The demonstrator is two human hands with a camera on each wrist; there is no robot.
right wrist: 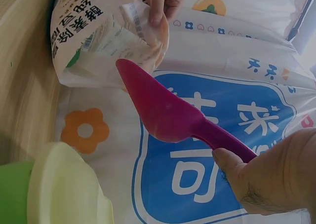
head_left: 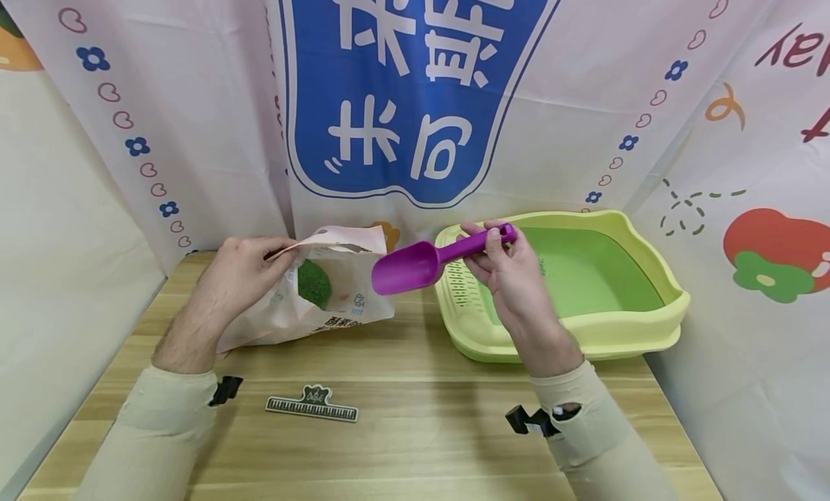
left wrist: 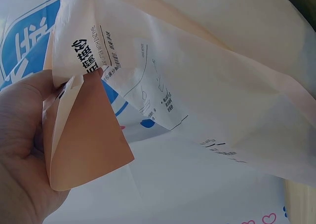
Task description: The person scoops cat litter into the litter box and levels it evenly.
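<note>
My left hand grips the top edge of a pale printed bag at its left side. The bag's mouth gapes, and green granules show inside. In the left wrist view, the thumb and fingers pinch a folded flap of the bag. My right hand holds a purple scoop by its handle. The scoop's bowl points left, just right of the bag's mouth. From the right wrist view, the scoop hangs in the air, its tip near the bag. Whether the bowl touches the bag I cannot tell.
A yellow-green litter tray with a slotted left end stands at the right, under my right forearm. A black-and-white clip with a piano-key pattern lies on the wooden table near the front. Printed cloth hangs behind and at both sides.
</note>
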